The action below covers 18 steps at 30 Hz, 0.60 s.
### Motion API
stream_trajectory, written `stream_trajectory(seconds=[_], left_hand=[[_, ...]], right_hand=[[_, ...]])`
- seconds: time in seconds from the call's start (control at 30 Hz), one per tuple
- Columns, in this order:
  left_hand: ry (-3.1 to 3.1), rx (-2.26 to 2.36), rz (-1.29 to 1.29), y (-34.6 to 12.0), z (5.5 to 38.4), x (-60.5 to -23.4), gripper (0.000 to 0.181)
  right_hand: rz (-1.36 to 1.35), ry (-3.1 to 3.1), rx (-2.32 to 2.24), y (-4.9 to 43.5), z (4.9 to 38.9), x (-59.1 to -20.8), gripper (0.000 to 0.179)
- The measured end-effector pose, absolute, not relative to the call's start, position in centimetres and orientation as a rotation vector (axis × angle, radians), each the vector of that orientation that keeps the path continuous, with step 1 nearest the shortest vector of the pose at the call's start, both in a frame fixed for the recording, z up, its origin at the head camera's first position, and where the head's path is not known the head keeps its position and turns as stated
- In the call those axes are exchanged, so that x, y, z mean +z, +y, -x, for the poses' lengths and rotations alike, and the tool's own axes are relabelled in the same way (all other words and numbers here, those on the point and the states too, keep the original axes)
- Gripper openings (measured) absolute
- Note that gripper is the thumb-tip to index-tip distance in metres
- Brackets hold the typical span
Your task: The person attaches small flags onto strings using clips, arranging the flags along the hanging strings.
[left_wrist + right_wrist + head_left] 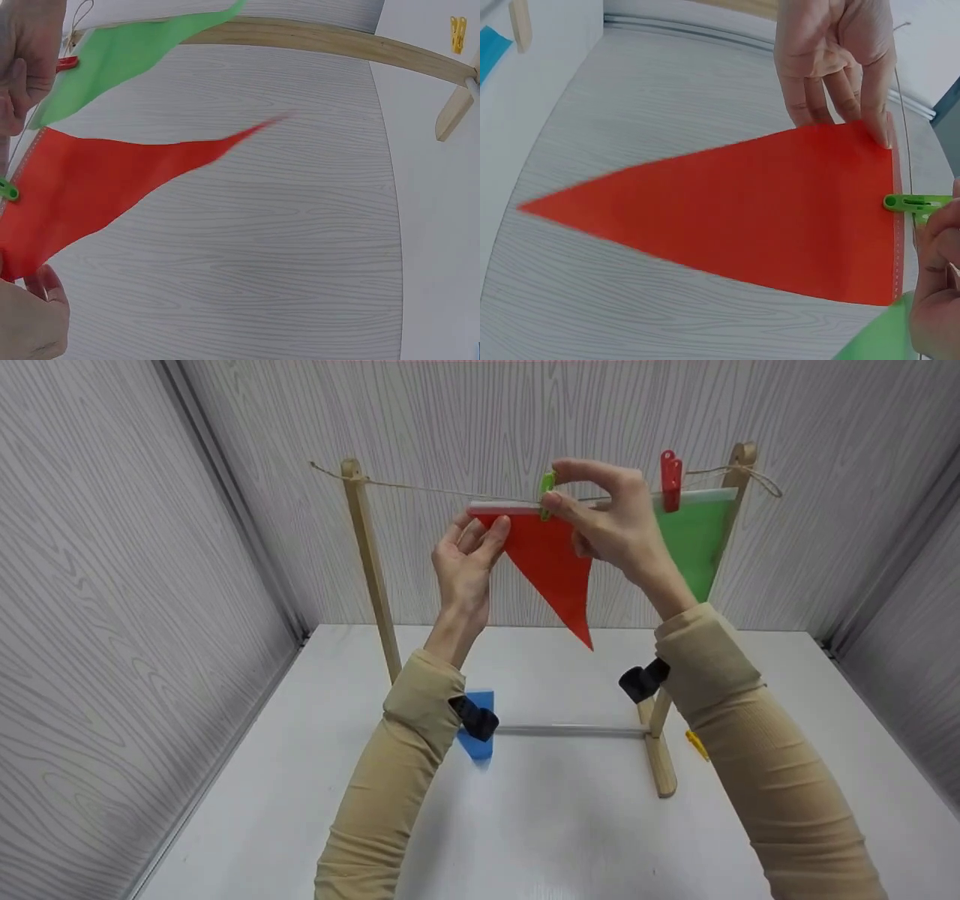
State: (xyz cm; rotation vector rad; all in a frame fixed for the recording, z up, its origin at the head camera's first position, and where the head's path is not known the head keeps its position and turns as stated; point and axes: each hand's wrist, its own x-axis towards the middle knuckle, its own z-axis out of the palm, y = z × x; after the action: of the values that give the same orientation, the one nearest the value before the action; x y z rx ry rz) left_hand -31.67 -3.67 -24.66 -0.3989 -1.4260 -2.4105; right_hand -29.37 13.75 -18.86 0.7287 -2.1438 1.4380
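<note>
**Red pennant (551, 559) up at the string (427, 489), green clothespin (547, 495) across its hem**

Red pennant: held just under the string, mid-span, point hanging down and to the right. Pale hem along its top edge; in the right wrist view the string runs close beside it.

Left hand (466, 562): pinching the pennant's left top corner, thumb on the near face, fingers behind. Right hand (626, 521): thumb and index finger bent around the green clothespin, pinching it; the other fingers curl below. Clothespin tip overlaps the hem. Cannot tell how firmly it bites.

Farther right: green pennant (697, 540) hanging by a red clip (670, 480) near its left top corner. The string spans two wooden posts, left post (367, 562) and right post (742, 457). Below, on the desk (562, 825): a pale rod (570, 730) between the posts, a blue pennant (477, 748) near its left part, partly hidden, and a yellow clothespin (697, 745) to the right of the right post's foot.

Risks, as judged: a shallow bite could take hem without string, or string without hem, and the pennant would drop on release. With one clip, near mid-hem, it may tip if off-balance. Pulling down on the string could sag it, slide the red clip or lean the posts.
</note>
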Motion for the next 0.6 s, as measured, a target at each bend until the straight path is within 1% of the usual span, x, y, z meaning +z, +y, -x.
stream_trajectory(seconds=[0.17,0.33,0.43,0.6], left_hand=[[-1.377,-2.473,0.399,-4.5,31.8,-25.8,0.051],[-1.373,-2.463,0.427,-5.5,32.0,-27.9,0.052],[-1.434,-2.426,0.398,-6.2,32.1,-29.9,0.053],[-1.542,-2.41,0.253,-7.4,31.9,-34.0,0.053]], right_hand=[[-0.781,-1.942,1.489,14.1,29.0,-20.1,0.041],[-0.823,-1.7,1.538,14.1,28.2,-22.4,0.035],[-0.823,-1.652,1.553,14.3,27.6,-24.5,0.032],[-0.785,-1.621,1.624,15.6,26.8,-29.3,0.026]])
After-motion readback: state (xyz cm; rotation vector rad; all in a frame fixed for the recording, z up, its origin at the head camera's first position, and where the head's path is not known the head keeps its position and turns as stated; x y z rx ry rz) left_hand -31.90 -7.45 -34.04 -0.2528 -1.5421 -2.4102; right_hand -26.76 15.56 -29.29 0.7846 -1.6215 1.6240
